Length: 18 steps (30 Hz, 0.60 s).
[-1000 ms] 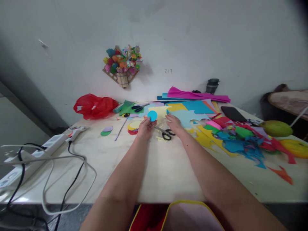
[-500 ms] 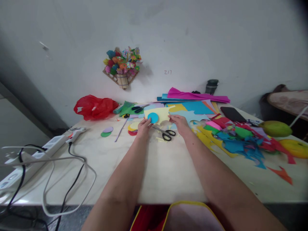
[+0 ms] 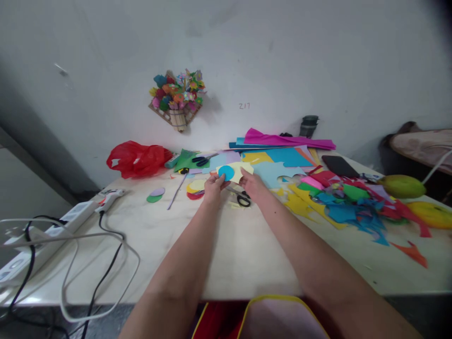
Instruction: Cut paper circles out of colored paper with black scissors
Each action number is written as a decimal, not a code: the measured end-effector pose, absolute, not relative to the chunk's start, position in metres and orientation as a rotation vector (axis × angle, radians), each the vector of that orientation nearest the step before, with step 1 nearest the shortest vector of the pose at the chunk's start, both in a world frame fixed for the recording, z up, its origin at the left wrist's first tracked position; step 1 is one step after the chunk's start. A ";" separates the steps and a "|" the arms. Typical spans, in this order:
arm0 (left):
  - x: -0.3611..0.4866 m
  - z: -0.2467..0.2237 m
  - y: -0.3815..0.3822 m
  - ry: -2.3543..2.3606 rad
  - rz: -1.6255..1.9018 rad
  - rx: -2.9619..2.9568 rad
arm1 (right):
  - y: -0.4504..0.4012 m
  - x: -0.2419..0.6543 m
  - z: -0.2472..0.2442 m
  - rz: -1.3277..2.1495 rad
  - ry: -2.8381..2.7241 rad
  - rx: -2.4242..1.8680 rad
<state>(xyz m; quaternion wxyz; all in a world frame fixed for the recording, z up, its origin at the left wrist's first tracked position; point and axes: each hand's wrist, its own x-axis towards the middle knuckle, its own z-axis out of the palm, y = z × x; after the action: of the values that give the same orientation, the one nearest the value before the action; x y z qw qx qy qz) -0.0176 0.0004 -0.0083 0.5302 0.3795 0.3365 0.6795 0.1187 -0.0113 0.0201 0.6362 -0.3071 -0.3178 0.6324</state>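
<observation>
My left hand (image 3: 214, 187) pinches a blue paper circle (image 3: 226, 173) against the left part of a pale yellow sheet of paper (image 3: 242, 172). The sheet's right part is gripped by my right hand (image 3: 251, 184), its thumb on the front. Both papers are held up off the table. Just below them lies a pair of black-handled scissors (image 3: 243, 200), partly hidden by my right hand. To the left of my left hand, yellow paper circles (image 3: 196, 186) rest over red ones. Farther left, a purple paper circle (image 3: 158, 191) overlaps a green one (image 3: 153, 198).
Coloured paper scraps (image 3: 353, 207) heap on the right beside two mangoes (image 3: 402, 186) and a dark phone (image 3: 339, 166). A red plastic bag (image 3: 139, 159) sits back left. Power strips (image 3: 76, 214) with loose cables occupy the left edge. A second pair of scissors (image 3: 201, 161) lies behind.
My right hand has moved left and inward along the pale yellow sheet, whose right end now looks shorter or folded. The blue circle has stayed pinched in my left hand.
</observation>
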 end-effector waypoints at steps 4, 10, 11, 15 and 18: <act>-0.013 -0.009 -0.001 0.887 1.607 0.946 | -0.014 0.111 0.016 1.329 -0.701 -0.902; -0.010 -0.006 -0.006 0.834 1.472 1.018 | -0.012 0.115 0.017 1.116 -0.637 -1.008; -0.011 -0.006 -0.006 0.824 1.430 1.037 | -0.011 0.116 0.017 1.098 -0.649 -1.006; -0.019 -0.008 -0.005 0.826 1.347 1.038 | -0.003 0.125 0.012 1.063 -0.731 -1.027; -0.023 -0.012 -0.003 0.857 1.325 1.030 | 0.003 0.131 0.006 1.073 -0.844 -1.015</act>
<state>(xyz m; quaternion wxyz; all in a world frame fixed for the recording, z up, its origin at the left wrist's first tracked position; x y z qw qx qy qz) -0.0233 -0.0026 -0.0116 0.5879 0.4421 0.3678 0.5689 0.1307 0.0031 0.0063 0.6596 -0.4486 -0.3728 0.4741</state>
